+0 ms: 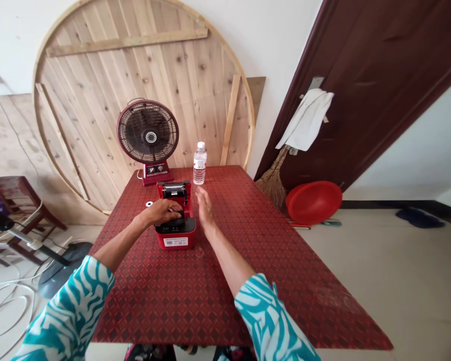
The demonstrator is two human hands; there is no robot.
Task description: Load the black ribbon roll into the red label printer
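A small red and black printer (pixel 175 239) stands on the table with its lid (pixel 175 190) raised, showing a dark roller on the lid's inner side. My left hand (pixel 164 211) reaches over it from the left. Its fingers are bent together down into the body, and whatever they grip in there is hidden. On the printer's right side my right hand (pixel 206 208) is upright, fingers stretched out and holding nothing. A small white ring-shaped piece (pixel 149 204) lies on the table, just left of the printer.
The table (pixel 248 291) has a red patterned cover. Behind the printer stand a dark red fan (pixel 148 135) and a clear water bottle (pixel 199 165). A round wooden tabletop (pixel 203 95) leans on the wall. On the right are a broom (pixel 274 175) and a red basin (pixel 313 203).
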